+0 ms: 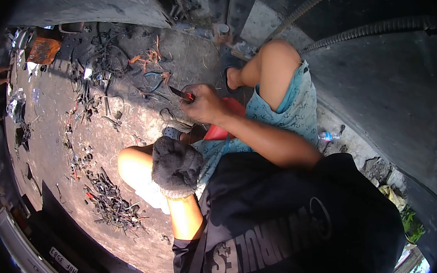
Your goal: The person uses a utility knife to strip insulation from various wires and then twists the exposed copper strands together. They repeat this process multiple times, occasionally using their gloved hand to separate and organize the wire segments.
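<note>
My bare right hand (203,105) is closed around the red handle of what looks like a knife (177,93). Its dark, narrow end points away from me. A dark grey knitted glove covers my left hand (177,167), which is curled over my left thigh near the knee. Whatever its fingers may hold is hidden. Between my legs, below the right wrist, lies a red object (220,131), partly covered by the forearm. Bare copper strands and blue wire (157,79) lie on the ground beyond my right hand.
Stripped wires (144,60) and a heap of dark cable scraps (111,203) lie on the concrete. A rusty orange block (43,50) sits at the far left. Dark panels with corrugated hoses (365,32) stand to the right, near a plastic bottle (328,136). A vehicle plate (63,260) shows lower left.
</note>
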Motion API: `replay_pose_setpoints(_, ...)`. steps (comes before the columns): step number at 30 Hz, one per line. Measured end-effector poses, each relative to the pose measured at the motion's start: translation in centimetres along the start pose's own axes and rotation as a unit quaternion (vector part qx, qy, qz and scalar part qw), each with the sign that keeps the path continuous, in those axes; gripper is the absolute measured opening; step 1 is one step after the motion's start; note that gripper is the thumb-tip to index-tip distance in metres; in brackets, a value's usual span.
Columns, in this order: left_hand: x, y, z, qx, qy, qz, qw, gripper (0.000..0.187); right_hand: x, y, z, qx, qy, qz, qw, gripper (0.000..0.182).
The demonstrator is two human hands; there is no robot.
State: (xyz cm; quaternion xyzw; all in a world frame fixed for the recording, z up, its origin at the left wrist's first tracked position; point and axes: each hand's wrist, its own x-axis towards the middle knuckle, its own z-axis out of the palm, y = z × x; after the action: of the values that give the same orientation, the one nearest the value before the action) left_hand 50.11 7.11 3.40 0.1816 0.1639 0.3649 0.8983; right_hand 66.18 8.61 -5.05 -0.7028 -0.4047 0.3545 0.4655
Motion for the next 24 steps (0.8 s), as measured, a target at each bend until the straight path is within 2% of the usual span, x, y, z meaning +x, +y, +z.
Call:
replay_pose_setpoints(4, -0.5, 0.5, -0.1, -0.019, 0.034, 0.010, 0.999, 0.017, 0.8, 0.4, -0.8, -0.061, 0.051, 0.001, 0.997, 0.019)
replay_pose_setpoints(6, -0.6, 0.3, -0.3, -0.023, 0.106, 0.021, 0.994, 0.018, 1.1, 0.0, -0.8, 0.150, -0.058, 0.022, 0.987, 0.017)
replay_pose_setpoints(7, -0.7, 0.2, -0.4, -0.023, 0.105, 0.022, 0.994, 0.018, 1.0, -0.2, -0.7, 0.253, -0.112, 0.034, 0.960, 0.018)
replay_pose_setpoints(8, -0.7, 0.1, -0.5, 0.016, 0.080, 0.005, 0.997, 0.018, 0.6, -2.9, -2.4, 0.354, -0.203, 0.137, 0.902, 0.027)
replay_pose_setpoints(9, -0.8, -0.1, -0.8, 0.056, 0.056, -0.013, 0.997, 0.018, 0.7, -2.9, -2.3, 0.354, -0.204, 0.137, 0.902, 0.027)
replay_pose_setpoints(11, -0.5, -0.5, -0.7, 0.036, 0.030, -0.009, 0.999, 0.016, 0.8, -2.6, -2.0, 0.482, -0.264, 0.150, 0.822, 0.035)
replay_pose_setpoints(12, -0.6, -0.5, -0.5, 0.041, 0.057, -0.010, 0.997, 0.014, 0.7, -2.4, -1.9, 0.483, -0.264, 0.150, 0.821, 0.035)
replay_pose_setpoints(14, -0.4, -0.4, 0.4, 0.047, 0.081, -0.012, 0.995, 0.013, 0.8, -2.2, -2.0, 0.584, -0.289, 0.138, 0.746, 0.034)
replay_pose_setpoints(15, -0.2, -0.3, 0.8, 0.024, 0.092, -0.018, 0.995, 0.012, 0.7, -2.2, -2.0, 0.584, -0.289, 0.136, 0.747, 0.034)
replay_pose_setpoints(17, -0.1, -0.4, 1.0, 0.001, 0.102, -0.023, 0.994, 0.011, 0.5, -2.3, -1.9, 0.634, -0.287, 0.178, 0.696, 0.031)
replay_pose_setpoints(22, 0.5, -0.5, 1.1, -0.057, 0.001, -0.037, 0.998, 0.012, 0.6, -1.8, -1.5, 0.605, -0.278, 0.182, 0.724, 0.029)
replay_pose_setpoints(24, 0.4, -0.5, 1.1, -0.078, 0.007, -0.039, 0.996, 0.013, 0.5, -2.1, -1.6, 0.599, -0.275, 0.182, 0.730, 0.025)
